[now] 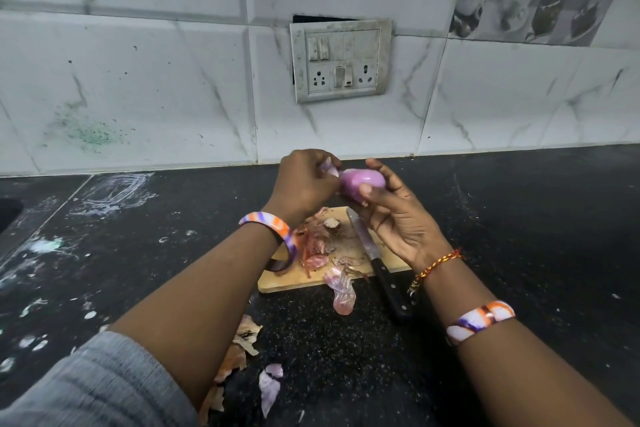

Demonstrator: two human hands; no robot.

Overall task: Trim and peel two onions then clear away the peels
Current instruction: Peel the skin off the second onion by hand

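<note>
A purple onion (362, 181) is held in the air above the counter, with my right hand (394, 218) gripping it from the right. My left hand (304, 184) pinches a strip of peel (329, 168) at the onion's left end. Below them lies a small wooden cutting board (287, 279) with a heap of onion peels (317, 243) on it. A knife (375, 260) with a black handle lies across the board's right side, blade pointing away. More peels lie on the counter: a pink one (343, 291) at the board's front edge, brown ones (242, 343) and a pale purple one (270, 385) nearer me.
The counter (519, 218) is black speckled stone with white smears on its left part. A white tiled wall stands behind it, with a switch and socket panel (341, 61). A dark sink edge (8, 211) shows at the far left.
</note>
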